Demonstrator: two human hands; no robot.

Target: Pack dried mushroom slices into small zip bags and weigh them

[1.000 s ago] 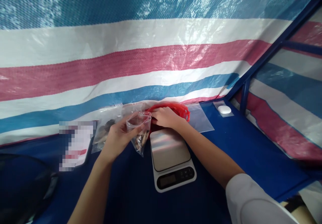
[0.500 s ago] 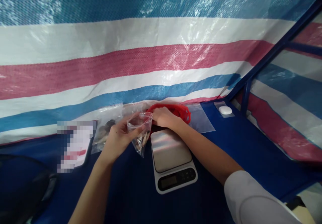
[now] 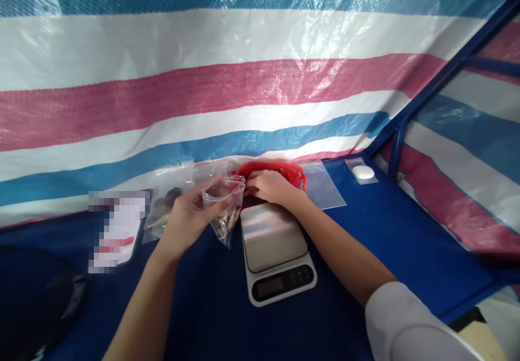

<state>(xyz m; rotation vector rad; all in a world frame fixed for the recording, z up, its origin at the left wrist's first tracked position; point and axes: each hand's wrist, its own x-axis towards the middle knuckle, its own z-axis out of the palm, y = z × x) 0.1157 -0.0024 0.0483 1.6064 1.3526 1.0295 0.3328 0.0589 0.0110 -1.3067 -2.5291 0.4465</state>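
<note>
My left hand (image 3: 189,217) is closed on a small transparent plastic bag (image 3: 224,223), whose mouth stands open at the top. Light and dark small pieces lie in the bottom of the bag. Just to the right, my right hand (image 3: 268,186) reaches over the near rim of a red plastic basket (image 3: 298,176). Its fingers are curled, and their tips are partly hidden, so what they hold cannot be made out. In front of the basket sits a white kitchen scale (image 3: 276,242) with a bare metal plate and a dark display.
Behind my left hand lies a transparent bag (image 3: 156,215) with dark and light pieces. A phone (image 3: 122,236) is further left, and a black round object (image 3: 36,301) sits at lower left. On the right are a flat plastic bag (image 3: 327,190) and a white oval item (image 3: 363,172).
The view has tilted slightly, shifting the scene a little. My right hand has moved slightly at the basket, its fingers showing more. My left hand keeps its hold on the bag.
</note>
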